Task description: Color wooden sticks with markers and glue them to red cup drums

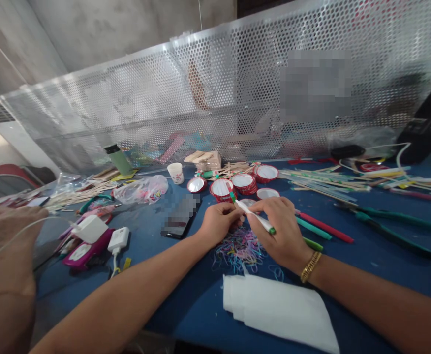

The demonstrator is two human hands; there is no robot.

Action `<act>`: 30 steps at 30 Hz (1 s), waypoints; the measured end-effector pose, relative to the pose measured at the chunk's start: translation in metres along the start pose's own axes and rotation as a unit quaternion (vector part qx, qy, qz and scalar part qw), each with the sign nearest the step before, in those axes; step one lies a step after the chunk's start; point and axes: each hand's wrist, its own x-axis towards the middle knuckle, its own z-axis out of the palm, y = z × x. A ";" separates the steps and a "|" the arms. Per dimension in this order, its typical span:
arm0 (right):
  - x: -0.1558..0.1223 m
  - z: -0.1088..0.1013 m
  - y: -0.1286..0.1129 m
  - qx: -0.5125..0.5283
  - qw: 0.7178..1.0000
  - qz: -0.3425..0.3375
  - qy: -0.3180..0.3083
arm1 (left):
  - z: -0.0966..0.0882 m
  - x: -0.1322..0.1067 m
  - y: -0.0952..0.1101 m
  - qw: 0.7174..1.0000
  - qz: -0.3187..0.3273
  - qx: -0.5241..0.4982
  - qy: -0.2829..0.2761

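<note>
My right hand is closed round a white marker pen with green ends, holding it at a slant over the blue table. My left hand is pinched at the pen's near part, fingers curled; what it grips beside the pen I cannot make out. Just under both hands lies a heap of thin coloured rubber bands. A gold bracelet sits on my right wrist.
Red-rimmed round lids lie behind the hands, with red and green pens and green pliers to the right. Folded white paper lies near me. A phone, chargers and another person's hand are at left. A perforated metal screen backs the table.
</note>
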 end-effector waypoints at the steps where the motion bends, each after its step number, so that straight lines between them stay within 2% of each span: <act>1: 0.000 0.000 0.000 0.002 1.000 -0.002 -0.006 | 0.000 0.000 0.000 1.000 0.001 0.000 0.000; 8: 0.000 0.000 0.001 -0.014 1.000 0.011 0.011 | -0.001 -0.001 0.001 1.000 -0.001 0.012 0.000; 12: 0.000 0.000 -0.001 0.000 1.000 0.001 -0.011 | -0.001 0.000 -0.001 1.000 0.012 0.013 -0.006; 18: 0.000 0.000 0.000 -0.010 1.000 0.013 0.007 | -0.001 0.000 0.000 0.999 0.011 0.034 -0.004; 22: 0.000 0.000 0.000 -0.006 1.000 0.001 -0.008 | -0.001 -0.001 0.002 0.999 0.028 0.036 -0.008; 27: 0.000 0.000 0.000 -0.012 1.000 0.002 0.013 | -0.001 -0.001 0.002 0.999 0.014 0.041 -0.005; 30: 0.001 -0.001 -0.001 -0.007 1.000 -0.002 -0.002 | -0.001 0.000 0.000 0.999 0.022 0.035 -0.007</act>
